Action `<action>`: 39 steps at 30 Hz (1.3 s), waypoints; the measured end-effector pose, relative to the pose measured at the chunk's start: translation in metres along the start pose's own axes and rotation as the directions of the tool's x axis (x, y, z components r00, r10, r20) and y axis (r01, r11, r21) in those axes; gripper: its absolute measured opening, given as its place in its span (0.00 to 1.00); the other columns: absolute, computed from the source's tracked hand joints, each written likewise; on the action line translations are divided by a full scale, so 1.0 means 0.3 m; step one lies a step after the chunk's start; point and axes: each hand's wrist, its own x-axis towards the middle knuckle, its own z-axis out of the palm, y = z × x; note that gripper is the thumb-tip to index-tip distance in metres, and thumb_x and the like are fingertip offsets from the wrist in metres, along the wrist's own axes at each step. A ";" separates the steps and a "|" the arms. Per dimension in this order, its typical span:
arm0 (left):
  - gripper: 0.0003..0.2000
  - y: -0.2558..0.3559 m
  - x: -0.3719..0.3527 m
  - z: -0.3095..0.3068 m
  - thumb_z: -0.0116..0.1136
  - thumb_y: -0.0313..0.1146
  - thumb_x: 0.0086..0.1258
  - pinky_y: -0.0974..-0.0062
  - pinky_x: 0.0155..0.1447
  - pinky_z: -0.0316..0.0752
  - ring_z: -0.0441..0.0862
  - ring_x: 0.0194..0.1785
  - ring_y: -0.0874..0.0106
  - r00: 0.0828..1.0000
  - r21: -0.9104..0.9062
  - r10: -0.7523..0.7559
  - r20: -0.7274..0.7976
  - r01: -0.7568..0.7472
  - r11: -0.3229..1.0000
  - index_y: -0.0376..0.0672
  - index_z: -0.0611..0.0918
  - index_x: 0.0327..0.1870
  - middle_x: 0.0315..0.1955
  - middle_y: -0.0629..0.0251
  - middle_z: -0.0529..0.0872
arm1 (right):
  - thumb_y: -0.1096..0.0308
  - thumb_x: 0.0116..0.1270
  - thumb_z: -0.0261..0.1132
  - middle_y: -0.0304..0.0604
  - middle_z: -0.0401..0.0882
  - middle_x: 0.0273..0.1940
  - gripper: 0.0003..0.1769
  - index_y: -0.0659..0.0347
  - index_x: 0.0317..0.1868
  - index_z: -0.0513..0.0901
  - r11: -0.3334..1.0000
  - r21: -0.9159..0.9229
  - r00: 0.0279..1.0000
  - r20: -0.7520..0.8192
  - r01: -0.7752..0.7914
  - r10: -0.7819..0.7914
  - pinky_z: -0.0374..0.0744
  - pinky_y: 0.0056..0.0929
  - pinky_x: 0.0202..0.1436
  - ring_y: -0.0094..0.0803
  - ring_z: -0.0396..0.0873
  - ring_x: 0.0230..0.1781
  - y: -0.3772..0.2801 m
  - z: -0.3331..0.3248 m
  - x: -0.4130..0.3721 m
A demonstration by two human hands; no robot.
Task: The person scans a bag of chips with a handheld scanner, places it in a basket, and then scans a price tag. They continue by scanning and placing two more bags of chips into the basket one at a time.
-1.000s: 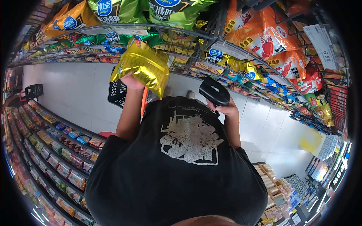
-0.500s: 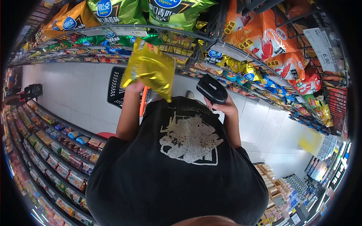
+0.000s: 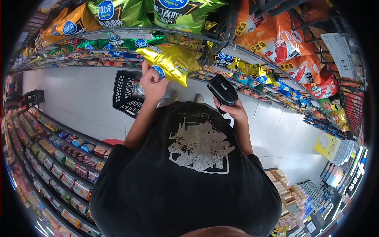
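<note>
In the head view, my left hand (image 3: 153,83) pinches a shiny yellow chip bag (image 3: 173,61) by its near left edge. The bag is tilted in front of the wire shelf, with part of a blue logo showing beside my fingers. My right hand (image 3: 233,110) is wrapped around the handle of a black handheld barcode scanner (image 3: 222,91), and its broad head points up and forward. Part of the handle is hidden by the scanner's head and my fingers.
A black perforated shopping basket (image 3: 123,93) with some packages inside stands on the floor to the left. Ahead, wire shelves hold green chip bags (image 3: 183,15) and orange snack bags (image 3: 272,29). Another shelf of packets (image 3: 67,162) runs along the lower left.
The yellow bag has turned from hanging upright to lying more sideways and shifted right. My left hand has moved with it, showing its back and fingers. The scanner has hardly moved.
</note>
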 end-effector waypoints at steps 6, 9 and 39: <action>0.23 -0.061 -0.044 0.107 0.71 0.17 0.50 0.71 0.63 0.64 0.70 0.49 0.63 0.988 0.309 0.140 -0.067 -0.112 0.944 0.46 0.63 0.17 0.34 0.62 0.77 | 0.63 0.54 0.73 0.43 0.78 0.37 0.39 0.70 0.64 0.70 1.000 -0.012 0.999 0.051 0.001 0.000 0.73 0.28 0.42 0.28 0.76 0.37 0.028 0.010 -0.002; 0.20 -0.122 -0.028 0.104 0.74 0.21 0.51 0.69 0.62 0.63 0.68 0.53 0.59 0.994 0.362 0.109 -0.028 -0.092 0.928 0.45 0.68 0.19 0.48 0.55 0.68 | 0.69 0.56 0.73 0.40 0.79 0.39 0.30 0.67 0.58 0.74 0.999 0.004 0.994 0.107 -0.035 0.034 0.73 0.26 0.45 0.25 0.76 0.40 0.017 0.025 0.010; 0.21 -0.235 -0.039 0.157 0.68 0.37 0.53 0.33 0.76 0.47 0.46 0.81 0.45 0.850 0.864 -0.224 0.477 -0.407 0.296 0.46 0.85 0.51 0.71 0.42 0.60 | 0.76 0.61 0.72 0.34 0.79 0.36 0.14 0.64 0.47 0.80 0.996 -0.009 0.902 -0.422 0.090 -0.085 0.75 0.25 0.39 0.22 0.77 0.34 0.061 -0.008 -0.012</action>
